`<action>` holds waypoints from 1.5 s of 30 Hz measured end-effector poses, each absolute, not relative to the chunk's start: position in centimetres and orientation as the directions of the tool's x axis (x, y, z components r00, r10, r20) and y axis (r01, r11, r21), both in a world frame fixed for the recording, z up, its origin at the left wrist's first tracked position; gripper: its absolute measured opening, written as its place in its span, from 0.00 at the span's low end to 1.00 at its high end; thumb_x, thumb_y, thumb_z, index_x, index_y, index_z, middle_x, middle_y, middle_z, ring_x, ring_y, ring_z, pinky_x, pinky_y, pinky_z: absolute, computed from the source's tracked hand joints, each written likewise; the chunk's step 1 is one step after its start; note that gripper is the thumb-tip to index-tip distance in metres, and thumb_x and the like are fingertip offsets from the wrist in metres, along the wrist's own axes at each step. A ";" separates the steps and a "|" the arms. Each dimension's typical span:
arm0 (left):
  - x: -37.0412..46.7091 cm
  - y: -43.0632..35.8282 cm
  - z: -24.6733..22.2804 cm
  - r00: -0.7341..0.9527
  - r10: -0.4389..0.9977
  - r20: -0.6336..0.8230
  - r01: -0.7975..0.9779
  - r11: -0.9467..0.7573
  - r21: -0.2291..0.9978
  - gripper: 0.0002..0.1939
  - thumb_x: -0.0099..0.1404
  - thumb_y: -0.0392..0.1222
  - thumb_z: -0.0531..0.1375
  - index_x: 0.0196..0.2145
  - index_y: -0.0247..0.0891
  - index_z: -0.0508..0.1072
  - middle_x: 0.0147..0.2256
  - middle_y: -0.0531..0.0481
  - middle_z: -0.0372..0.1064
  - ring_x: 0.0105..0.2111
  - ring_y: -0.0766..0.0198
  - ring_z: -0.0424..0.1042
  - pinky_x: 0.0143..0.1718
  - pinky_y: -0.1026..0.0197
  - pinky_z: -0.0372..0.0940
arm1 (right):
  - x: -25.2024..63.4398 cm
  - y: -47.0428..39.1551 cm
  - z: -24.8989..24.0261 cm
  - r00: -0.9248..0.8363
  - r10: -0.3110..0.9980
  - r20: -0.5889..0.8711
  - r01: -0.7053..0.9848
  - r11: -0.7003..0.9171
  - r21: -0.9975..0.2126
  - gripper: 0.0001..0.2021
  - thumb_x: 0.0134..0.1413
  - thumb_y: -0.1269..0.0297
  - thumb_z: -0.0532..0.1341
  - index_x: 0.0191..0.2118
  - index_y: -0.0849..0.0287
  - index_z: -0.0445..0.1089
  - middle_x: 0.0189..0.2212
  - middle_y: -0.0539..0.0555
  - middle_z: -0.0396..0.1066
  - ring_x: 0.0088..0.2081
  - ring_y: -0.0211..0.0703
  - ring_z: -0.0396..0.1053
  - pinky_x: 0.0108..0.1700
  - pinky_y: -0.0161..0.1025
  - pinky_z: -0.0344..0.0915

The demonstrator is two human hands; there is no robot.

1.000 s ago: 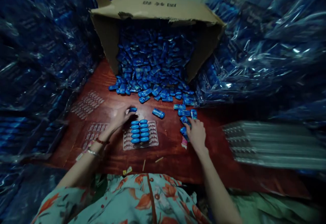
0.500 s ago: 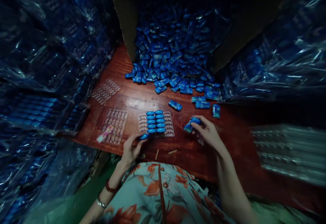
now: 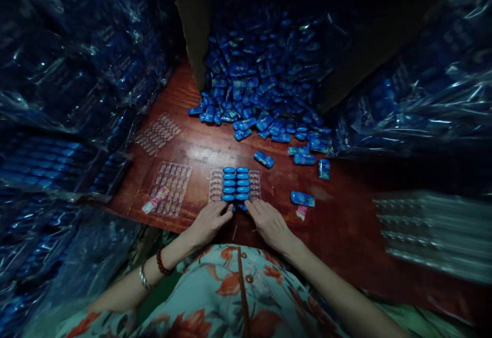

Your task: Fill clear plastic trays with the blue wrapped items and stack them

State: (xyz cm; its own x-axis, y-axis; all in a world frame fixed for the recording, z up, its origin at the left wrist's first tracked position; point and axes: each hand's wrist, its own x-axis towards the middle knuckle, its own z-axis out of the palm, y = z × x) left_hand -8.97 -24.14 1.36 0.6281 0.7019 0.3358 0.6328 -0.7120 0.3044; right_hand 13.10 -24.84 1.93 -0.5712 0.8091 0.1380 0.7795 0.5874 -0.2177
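A clear moulded plastic tray (image 3: 254,179) lies in front of me, with two columns of glossy blue oblong containers (image 3: 229,184) standing out along its middle. At its near edge, my left hand (image 3: 209,220) closes its fingers on a blue container (image 3: 233,208), mostly hidden by the fingers. My right hand (image 3: 269,221) is beside it, fingertips closed on another blue container (image 3: 242,207) at the tray's near right; little of it shows. To the right of the tray lies a loose blue container (image 3: 302,198), with a small pink-and-white piece (image 3: 301,212) just below it.
A tipped cardboard box (image 3: 190,36) spills a heap of blue containers (image 3: 265,87) onto the red-brown table (image 3: 196,148). Clear trays (image 3: 175,187) lie left, one under a pink-and-white strip (image 3: 155,201). Stacked trays (image 3: 430,230) sit right. Plastic-wrapped blue stacks (image 3: 84,61) flank both sides.
My right hand has come left to the tray's near edge, leaving a blue container and a pink-and-white piece on the table. My left hand has shifted slightly right, towards the tray's middle.
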 end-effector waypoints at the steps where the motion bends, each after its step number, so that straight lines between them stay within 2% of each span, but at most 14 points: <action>1: -9.0 -23.9 1.5 0.654 0.686 0.319 0.620 -0.728 0.293 0.12 0.68 0.33 0.46 0.44 0.34 0.67 0.34 0.45 0.67 0.33 0.63 0.66 0.34 0.61 0.65 | 12.6 -25.1 2.3 -0.580 0.804 0.130 0.791 0.594 -0.147 0.20 0.56 0.78 0.46 0.53 0.67 0.62 0.40 0.62 0.70 0.43 0.48 0.67 0.45 0.44 0.65; 5: -9.4 -23.5 0.8 0.701 0.632 0.332 0.562 -0.775 0.289 0.16 0.67 0.32 0.46 0.50 0.34 0.64 0.39 0.41 0.67 0.37 0.61 0.66 0.37 0.59 0.66 | 10.2 -25.4 3.3 -0.591 0.802 0.086 0.805 0.593 -0.001 0.19 0.56 0.78 0.47 0.52 0.66 0.63 0.40 0.61 0.70 0.42 0.46 0.66 0.46 0.42 0.63; 10: -10.4 -24.3 -0.5 0.583 0.672 0.457 0.653 -0.722 0.228 0.19 0.67 0.35 0.48 0.54 0.39 0.65 0.48 0.37 0.64 0.43 0.57 0.66 0.39 0.56 0.66 | 8.9 -24.8 4.5 -0.587 0.810 -0.003 0.808 0.586 0.061 0.12 0.56 0.75 0.52 0.45 0.63 0.67 0.33 0.58 0.69 0.32 0.44 0.66 0.33 0.40 0.63; 14: -10.5 -22.6 0.3 0.401 0.777 0.485 0.635 -0.617 0.464 0.15 0.67 0.38 0.51 0.49 0.43 0.70 0.44 0.42 0.65 0.42 0.61 0.67 0.39 0.60 0.66 | 10.9 -24.7 4.6 -0.535 0.823 0.192 0.837 0.547 -0.013 0.18 0.62 0.61 0.52 0.56 0.60 0.60 0.32 0.54 0.70 0.29 0.40 0.67 0.32 0.36 0.61; 18: -8.9 -14.8 1.7 0.230 0.892 0.389 0.605 -0.445 0.661 0.13 0.69 0.40 0.48 0.43 0.37 0.70 0.37 0.46 0.68 0.38 0.64 0.68 0.40 0.61 0.66 | 13.9 -21.3 3.6 -0.262 0.930 0.258 0.929 0.315 -0.193 0.16 0.64 0.61 0.47 0.54 0.58 0.62 0.36 0.54 0.70 0.34 0.39 0.69 0.34 0.34 0.61; 21: -6.4 -7.7 1.9 0.259 0.931 0.259 0.715 -0.365 0.596 0.13 0.67 0.44 0.52 0.45 0.35 0.68 0.41 0.43 0.68 0.42 0.59 0.68 0.44 0.57 0.64 | 14.9 -16.7 2.5 -0.035 0.990 0.135 0.978 0.062 -0.198 0.20 0.62 0.55 0.49 0.55 0.60 0.59 0.44 0.60 0.66 0.43 0.48 0.67 0.34 0.38 0.63; 26: -2.7 -1.7 1.3 0.315 0.933 0.174 0.830 -0.360 0.427 0.19 0.63 0.46 0.58 0.46 0.28 0.65 0.43 0.33 0.65 0.44 0.47 0.65 0.45 0.48 0.62 | 14.7 -12.7 0.9 -0.076 0.997 -0.013 0.988 0.074 -0.137 0.18 0.61 0.60 0.50 0.54 0.60 0.59 0.47 0.63 0.62 0.46 0.51 0.64 0.36 0.40 0.65; 29: -3.3 -1.6 0.8 0.357 0.918 0.171 0.811 -0.395 0.431 0.14 0.64 0.42 0.56 0.45 0.30 0.66 0.44 0.35 0.65 0.45 0.50 0.65 0.46 0.50 0.61 | 15.5 -13.4 0.1 -0.062 0.997 0.040 0.953 0.071 -0.295 0.17 0.61 0.61 0.47 0.52 0.60 0.60 0.46 0.63 0.63 0.46 0.51 0.64 0.38 0.41 0.65; 32: -6.4 -3.0 0.2 0.385 0.910 0.156 0.784 -0.411 0.465 0.13 0.66 0.44 0.54 0.45 0.34 0.67 0.41 0.41 0.65 0.42 0.56 0.66 0.45 0.54 0.63 | 17.5 -15.1 -0.7 0.033 0.996 0.083 0.809 0.022 -0.588 0.17 0.60 0.59 0.47 0.50 0.60 0.60 0.43 0.61 0.67 0.43 0.49 0.68 0.41 0.44 0.65; 36: -12.3 -6.8 -0.4 0.327 0.927 0.184 0.680 -0.366 0.635 0.16 0.66 0.49 0.53 0.46 0.38 0.68 0.40 0.47 0.64 0.39 0.62 0.67 0.43 0.58 0.65 | 19.4 -17.6 -0.9 0.159 0.978 -0.138 0.434 -0.194 -0.880 0.24 0.53 0.49 0.54 0.51 0.58 0.58 0.26 0.50 0.69 0.23 0.40 0.67 0.26 0.37 0.65; 38: -14.9 -9.1 -0.4 0.234 0.954 0.185 0.669 -0.296 0.682 0.17 0.65 0.51 0.54 0.44 0.37 0.71 0.39 0.47 0.63 0.39 0.62 0.67 0.43 0.58 0.65 | 19.6 -18.6 -0.4 0.154 0.957 -0.248 0.232 -0.279 -0.932 0.30 0.50 0.47 0.57 0.55 0.58 0.56 0.21 0.45 0.66 0.17 0.36 0.62 0.18 0.32 0.58; 40: -16.7 -11.4 -0.2 0.134 0.976 0.174 0.674 -0.218 0.706 0.17 0.62 0.52 0.57 0.41 0.37 0.73 0.40 0.47 0.63 0.40 0.61 0.67 0.44 0.57 0.65 | 19.4 -19.4 0.5 0.127 0.946 -0.297 0.105 -0.311 -0.945 0.29 0.48 0.47 0.59 0.52 0.60 0.62 0.19 0.45 0.66 0.16 0.34 0.61 0.16 0.31 0.56; 43: -17.8 -14.2 0.6 0.019 0.990 0.143 0.662 -0.120 0.740 0.18 0.58 0.53 0.60 0.41 0.38 0.74 0.40 0.47 0.63 0.42 0.59 0.67 0.45 0.56 0.65 | 18.9 -20.0 1.9 0.059 0.943 -0.326 0.039 -0.329 -0.944 0.24 0.44 0.50 0.64 0.44 0.62 0.69 0.22 0.50 0.71 0.22 0.37 0.68 0.23 0.34 0.65; 45: -17.7 -15.6 1.1 -0.002 0.991 0.137 0.653 -0.102 0.751 0.19 0.56 0.52 0.62 0.42 0.38 0.74 0.41 0.47 0.64 0.42 0.59 0.68 0.45 0.55 0.66 | 18.5 -20.0 2.4 0.025 0.945 -0.327 0.034 -0.328 -0.944 0.26 0.38 0.54 0.68 0.45 0.60 0.69 0.26 0.51 0.73 0.27 0.40 0.71 0.28 0.36 0.69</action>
